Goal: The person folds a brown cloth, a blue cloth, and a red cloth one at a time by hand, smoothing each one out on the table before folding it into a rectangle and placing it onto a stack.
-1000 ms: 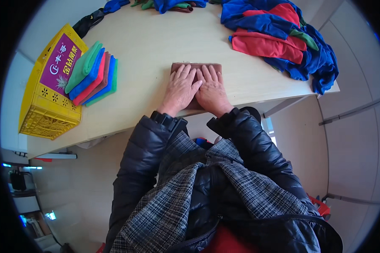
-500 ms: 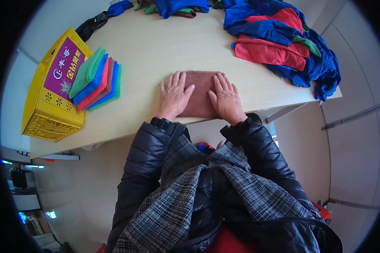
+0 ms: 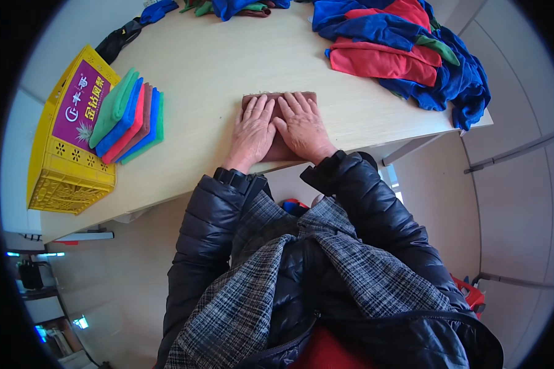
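A brown folded cloth [image 3: 281,151] lies flat at the front edge of the table. My left hand [image 3: 252,132] rests flat on its left side, fingers stretched away from me. On its middle and right side my right hand [image 3: 303,128] lies flat too, its thumb close against the left hand. Both palms press on the cloth and cover much of it. A strip of the far edge shows beyond the fingertips, with a frayed rim.
To the left, folded cloths [image 3: 120,114] in green, blue, red and brown lean in a stack against a yellow plastic crate [image 3: 74,166]. A loose heap of blue and red cloths [image 3: 388,61] covers the table's [image 3: 209,80] right end. More cloths [image 3: 234,8] lie at the far edge.
My right hand has slid left across the brown cloth, toward my left hand. The whole view has shifted slightly.
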### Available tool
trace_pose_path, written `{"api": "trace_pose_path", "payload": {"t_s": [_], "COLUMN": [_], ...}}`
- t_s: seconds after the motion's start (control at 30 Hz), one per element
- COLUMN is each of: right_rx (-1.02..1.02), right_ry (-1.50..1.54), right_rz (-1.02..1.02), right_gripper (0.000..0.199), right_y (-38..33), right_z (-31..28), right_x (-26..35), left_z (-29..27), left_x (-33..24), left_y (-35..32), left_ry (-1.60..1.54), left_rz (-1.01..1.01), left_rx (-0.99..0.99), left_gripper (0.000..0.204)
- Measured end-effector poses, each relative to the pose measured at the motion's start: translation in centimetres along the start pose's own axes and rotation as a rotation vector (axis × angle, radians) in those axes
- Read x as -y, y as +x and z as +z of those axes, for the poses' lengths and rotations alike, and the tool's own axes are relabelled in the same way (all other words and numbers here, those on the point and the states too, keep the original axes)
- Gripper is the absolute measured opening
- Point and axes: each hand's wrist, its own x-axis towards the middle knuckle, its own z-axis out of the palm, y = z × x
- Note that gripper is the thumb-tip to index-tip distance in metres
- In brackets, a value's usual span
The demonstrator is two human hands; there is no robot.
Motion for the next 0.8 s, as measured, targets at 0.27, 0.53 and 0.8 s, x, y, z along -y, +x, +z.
{"api": "trace_pose_path", "payload": {"t_s": [0.27, 0.53, 0.8], "right_rx": [0.047, -0.048, 0.028], "right_ry": [0.001, 0.051, -0.035], "right_rz": [0.186, 0.257, -0.019], "right_gripper": [0.058, 0.048, 0.055], "right_y": [-1.2, -4.0, -2.2], "right_z": [-0.7, -3.0, -1.7], "right_x": [-2.8, -4.0, 1.5], "left_z": [-0.7, -2.8, -2.5], "left_x": [-0.4, 0.3, -3.3], "left_y": [-0.2, -4.0, -5.4], "left_ry": [-0.032, 0.039, 0.000], "left_rz": [-0.119, -0.260, 0.012], "left_rx": [0.033, -0.057, -0.141], "left_gripper": [0.056, 0.054, 0.052]}}
